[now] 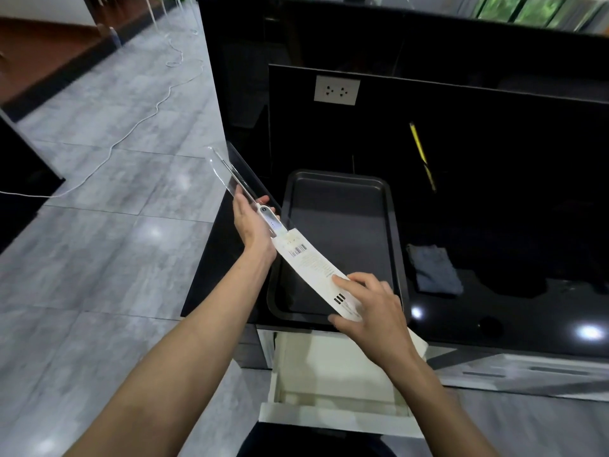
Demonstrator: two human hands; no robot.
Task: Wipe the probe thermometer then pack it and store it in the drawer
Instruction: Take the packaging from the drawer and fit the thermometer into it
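I hold the white probe thermometer point(271, 220) out over the left end of the black counter, its thin metal probe inside a clear plastic sleeve point(227, 174) that points up-left. My left hand point(253, 222) is shut around the thermometer's body. The lower end of the thermometer sits inside a long white cardboard box point(316, 270) printed with a barcode. My right hand point(365, 305) grips the box's near end. Below my hands a cream-white drawer point(333, 384) stands pulled open. A folded grey cloth point(433, 268) lies on the counter to the right.
A dark baking tray point(342, 206) rests on the black glossy counter point(494, 209) under the box. A yellow pencil point(420, 150) lies further back. A white wall socket point(336, 90) is on the black back panel. A white cable point(131, 133) runs across the grey tiled floor at left.
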